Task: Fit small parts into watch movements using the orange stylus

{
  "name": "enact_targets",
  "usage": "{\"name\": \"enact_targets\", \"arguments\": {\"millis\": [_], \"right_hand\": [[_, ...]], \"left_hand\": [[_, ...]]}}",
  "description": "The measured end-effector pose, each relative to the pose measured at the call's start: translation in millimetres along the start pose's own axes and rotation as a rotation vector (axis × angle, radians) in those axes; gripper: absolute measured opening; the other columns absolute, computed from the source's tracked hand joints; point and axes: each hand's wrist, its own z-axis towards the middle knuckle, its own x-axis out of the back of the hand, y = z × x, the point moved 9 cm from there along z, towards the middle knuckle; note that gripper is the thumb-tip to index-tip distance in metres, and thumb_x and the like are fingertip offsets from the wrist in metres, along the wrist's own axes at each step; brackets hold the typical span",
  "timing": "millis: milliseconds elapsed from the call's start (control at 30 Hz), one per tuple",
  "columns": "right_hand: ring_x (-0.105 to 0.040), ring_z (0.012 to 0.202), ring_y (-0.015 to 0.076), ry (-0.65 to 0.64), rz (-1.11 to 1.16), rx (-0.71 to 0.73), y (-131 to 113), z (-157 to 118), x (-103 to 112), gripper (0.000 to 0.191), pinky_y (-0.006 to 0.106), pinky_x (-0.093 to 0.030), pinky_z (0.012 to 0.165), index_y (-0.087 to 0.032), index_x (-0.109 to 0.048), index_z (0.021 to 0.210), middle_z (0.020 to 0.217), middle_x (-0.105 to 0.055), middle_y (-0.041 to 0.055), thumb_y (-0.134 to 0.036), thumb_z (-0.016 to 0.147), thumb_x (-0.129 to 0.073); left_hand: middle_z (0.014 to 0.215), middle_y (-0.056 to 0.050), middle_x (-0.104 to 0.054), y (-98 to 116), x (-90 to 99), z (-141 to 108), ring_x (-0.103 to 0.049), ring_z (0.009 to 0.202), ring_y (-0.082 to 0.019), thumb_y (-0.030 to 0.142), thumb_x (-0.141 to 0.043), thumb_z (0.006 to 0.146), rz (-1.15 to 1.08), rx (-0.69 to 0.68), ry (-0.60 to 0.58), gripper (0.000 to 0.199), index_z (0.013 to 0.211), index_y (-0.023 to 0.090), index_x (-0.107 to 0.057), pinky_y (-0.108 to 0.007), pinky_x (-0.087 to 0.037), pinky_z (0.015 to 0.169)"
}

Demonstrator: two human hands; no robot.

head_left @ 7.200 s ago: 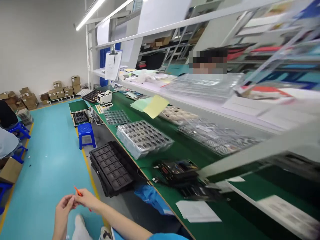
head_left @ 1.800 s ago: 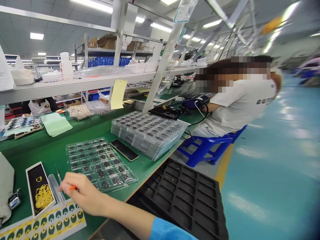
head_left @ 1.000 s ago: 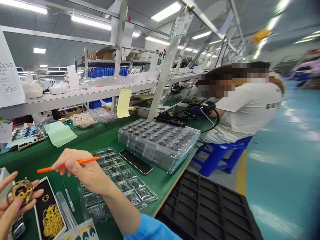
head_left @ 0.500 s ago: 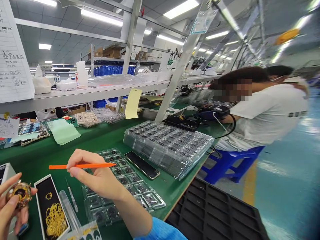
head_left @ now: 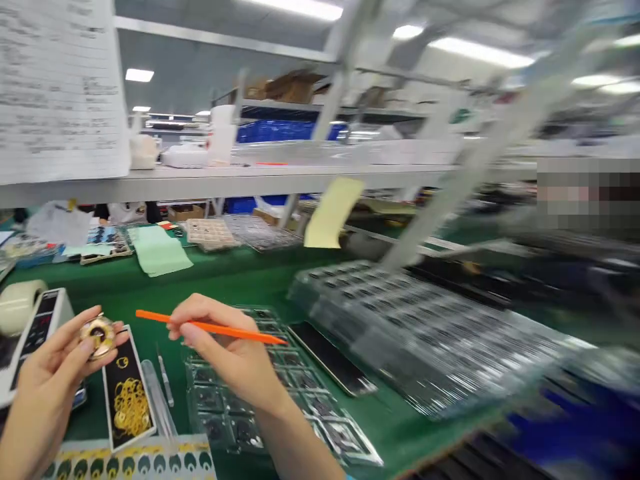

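Note:
My left hand [head_left: 53, 387] pinches a round gold-coloured piece [head_left: 99, 335], like a watch case, upright between thumb and fingers. Just beyond it lies a narrow white box [head_left: 135, 439] with a black inside and a pile of yellow rings [head_left: 131, 407]. My right hand [head_left: 235, 350] holds an orange stick [head_left: 154, 317] near its middle, its tapered end pointing right. Under that hand lies a clear tray [head_left: 207, 400] of small dark parts, partly hidden by my forearm. A thin pointed tool [head_left: 165, 379] rests between box and tray, beside a clear tube [head_left: 157, 400].
A black phone [head_left: 333, 360] lies right of the tray, before a tall stack of clear trays [head_left: 400, 327]. A display device [head_left: 37, 340] and tape roll [head_left: 20, 307] stand at left. A sheet of dark green shapes [head_left: 167, 463] lies in front. A shelf [head_left: 240, 183] crosses above.
My view has turned left, so everything sits further right, blurred at the right side. Both hands keep their hold; the left hand and gold piece are now more fully in view.

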Motion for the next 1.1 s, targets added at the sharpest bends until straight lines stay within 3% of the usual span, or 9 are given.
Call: {"name": "enact_targets", "arguments": {"millis": [133,333,567,767,967,1100], "right_hand": [[-0.062,0.069,0.0113,-0.016,-0.082,0.052,-4,-7,-5,0.015,0.020,-0.049,0.060,-0.023,-0.067,0.091,0.077,-0.065,0.0002,-0.016,0.093,-0.054],[-0.062,0.069,0.0105,-0.131,-0.131,0.128,-4,-16,-34,0.017,0.017,-0.051,0.058,-0.023,-0.065,0.090,0.079,-0.064,0.0007,-0.012,0.093,-0.052],[-0.065,0.072,0.0126,-0.046,-0.144,0.245,-12,-22,-42,0.022,0.020,-0.054,0.061,-0.022,-0.065,0.097,0.082,-0.067,0.0021,-0.005,0.090,-0.053],[-0.068,0.075,0.0140,-0.084,-0.140,0.281,-6,-20,-54,0.023,0.023,-0.058,0.065,-0.021,-0.065,0.100,0.085,-0.070,0.0040,-0.004,0.090,-0.052],[-0.069,0.099,0.0200,-0.277,-0.382,0.688,-22,-35,-68,0.029,0.030,-0.061,0.078,-0.012,-0.064,0.108,0.097,-0.072,0.0137,0.004,0.088,-0.049],[-0.068,0.104,0.0221,-0.378,-0.532,0.769,-23,-37,-74,0.028,0.034,-0.061,0.083,-0.008,-0.063,0.110,0.098,-0.074,0.0142,-0.003,0.096,-0.039]], "left_hand": [[0.102,-0.010,-0.075,9,-19.5,-4,-0.070,0.101,-0.026,0.030,-0.074,0.080,-0.102,-0.064,-0.108,0.044,0.120,0.014,-0.062,-0.026,-0.060,0.083],[0.104,-0.008,-0.074,11,-20.0,-6,-0.070,0.102,-0.023,0.023,-0.061,0.090,-0.172,-0.198,-0.196,0.029,0.118,0.016,-0.061,-0.028,-0.060,0.086],[0.107,-0.004,-0.072,22,-21.5,-15,-0.068,0.105,-0.018,0.022,-0.059,0.094,-0.177,-0.318,-0.231,0.024,0.117,0.022,-0.062,-0.024,-0.057,0.089],[0.110,-0.006,-0.072,18,-22.4,-17,-0.068,0.106,-0.020,0.022,-0.059,0.094,-0.200,-0.264,-0.247,0.025,0.119,0.022,-0.061,-0.024,-0.057,0.087],[0.103,-0.009,-0.074,14,-20.5,-11,-0.070,0.102,-0.023,0.020,-0.061,0.089,-0.233,-0.105,-0.198,0.030,0.119,0.016,-0.058,-0.026,-0.057,0.085],[0.105,-0.011,-0.074,9,-20.3,-6,-0.071,0.100,-0.024,0.019,-0.063,0.086,-0.256,-0.019,-0.161,0.031,0.116,0.014,-0.059,-0.026,-0.056,0.083]]}}
